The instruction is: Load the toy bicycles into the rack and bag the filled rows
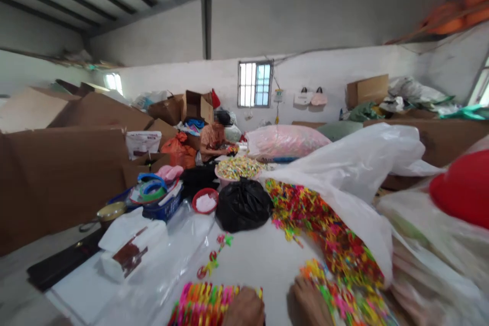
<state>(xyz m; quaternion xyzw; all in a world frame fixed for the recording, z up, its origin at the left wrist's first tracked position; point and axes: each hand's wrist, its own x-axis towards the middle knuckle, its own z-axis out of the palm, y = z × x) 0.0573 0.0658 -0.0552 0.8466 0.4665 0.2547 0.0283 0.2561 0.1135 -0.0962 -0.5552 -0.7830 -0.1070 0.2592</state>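
Observation:
My left hand, its fingers curled down, rests at the right end of a row of colourful plastic pieces at the bottom of the view. What its fingertips hold is hidden. To the right, my right hand touches the left edge of a loose pile of colourful plastic pieces; its fingertips are blurred and partly hidden. More such pieces spill from a large white plastic bag. A few loose pieces lie on the white table beyond the row.
A black bag sits mid-table beside a red bowl of white material. Behind it stands a basin of small pieces. At left are a blue basket and white box. A seated person works farther back.

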